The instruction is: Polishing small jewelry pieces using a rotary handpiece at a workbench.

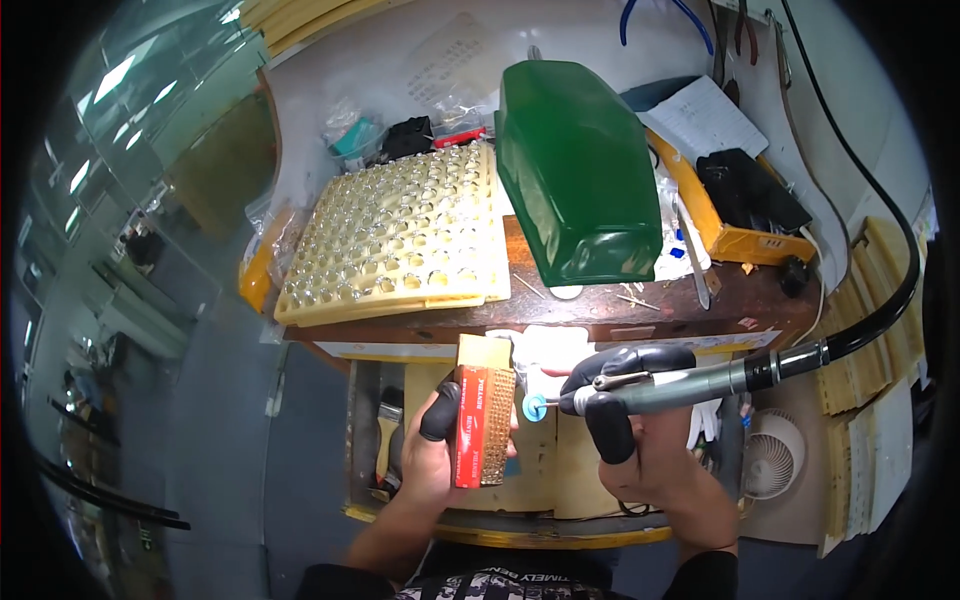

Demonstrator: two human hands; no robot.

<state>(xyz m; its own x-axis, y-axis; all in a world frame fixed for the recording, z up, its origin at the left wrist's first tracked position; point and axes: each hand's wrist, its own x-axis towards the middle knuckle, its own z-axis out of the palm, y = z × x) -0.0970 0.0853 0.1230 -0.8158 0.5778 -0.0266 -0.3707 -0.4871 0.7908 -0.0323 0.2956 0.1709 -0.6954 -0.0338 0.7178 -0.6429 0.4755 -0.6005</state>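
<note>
Left hand, lower centre: clasped round red block | Right hand, lower right: gripping grey handpiece, blue tip near block

Bench, dark reddish-brown wood | left: cream tray with rows of round holes | front centre: thin pale sticks, scattered | right: slender metal tool; open orange box; small black object

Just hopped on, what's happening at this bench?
A person's left hand grips a red-sided block, while the right hand holds a silver handpiece. Its blue round tip sits just right of the block, a gap showing between them. Behind, a yellowish tray of small shiny pieces stands left of a green hood.
</note>
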